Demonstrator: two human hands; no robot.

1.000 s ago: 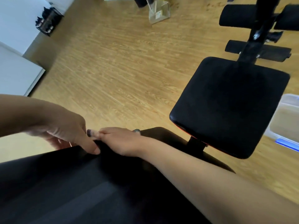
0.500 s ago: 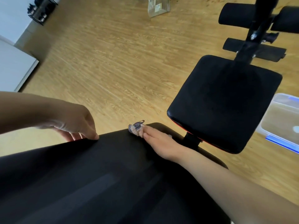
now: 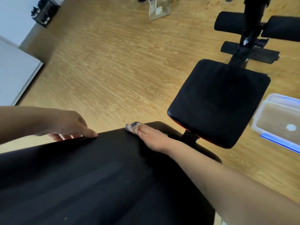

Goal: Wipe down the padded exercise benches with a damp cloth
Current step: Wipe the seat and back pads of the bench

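Note:
A large black back pad [image 3: 100, 179] of the exercise bench fills the foreground. Beyond it to the right lies the square black seat pad [image 3: 217, 101]. My left hand [image 3: 69, 125] grips the back pad's far edge, thumb on top and fingers underneath. My right hand [image 3: 152, 137] lies flat on the same pad near its far corner, pressing a small blue-and-white patterned cloth [image 3: 132, 126] onto it. Only the cloth's tip shows past my fingertips; the rest is hidden under the hand.
Black foam leg rollers [image 3: 230, 25] and the bench frame stand beyond the seat pad. A clear plastic tub [image 3: 266, 117] with water sits on the wooden floor at the right. A clear box [image 3: 159, 10] and a dark rack [image 3: 43, 13] stand far off.
My right hand slid right along the pad's far edge, away from my left hand, and the cloth's tip came into sight. My left hand kept its grip on the edge.

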